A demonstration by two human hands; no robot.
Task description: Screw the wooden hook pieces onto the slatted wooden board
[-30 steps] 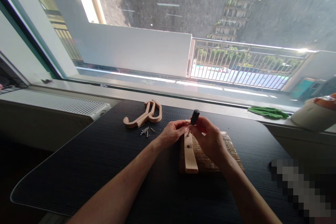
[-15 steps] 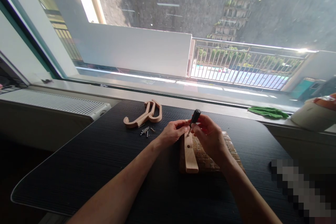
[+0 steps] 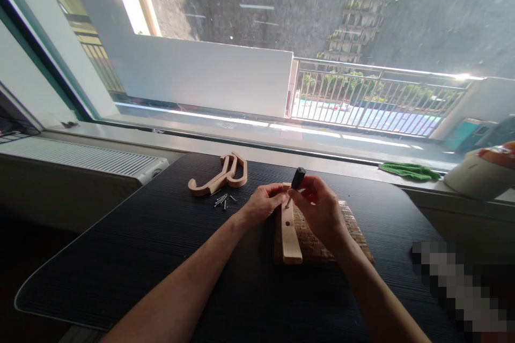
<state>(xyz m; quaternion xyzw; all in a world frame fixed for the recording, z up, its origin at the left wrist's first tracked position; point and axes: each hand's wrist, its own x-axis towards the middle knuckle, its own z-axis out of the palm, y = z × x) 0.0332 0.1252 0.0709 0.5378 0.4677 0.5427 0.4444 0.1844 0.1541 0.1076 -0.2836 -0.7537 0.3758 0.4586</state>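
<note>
Screwdriver [image 3: 298,178] gripped in right hand [image 3: 321,208], handle leaned slightly right, tip set on wooden strip [image 3: 292,246]; whether in hole or on screw head cannot be told. Far end of strip pinched by left hand [image 3: 265,201], likely so that twisting is resisted. Strip laid along left edge of woven panel [image 3: 316,242], presumably for firm backing. Loose screws [image 3: 221,201] grouped on dark table [image 3: 140,246] beside curved wooden pieces [image 3: 217,182], probably for easy reach.
</note>
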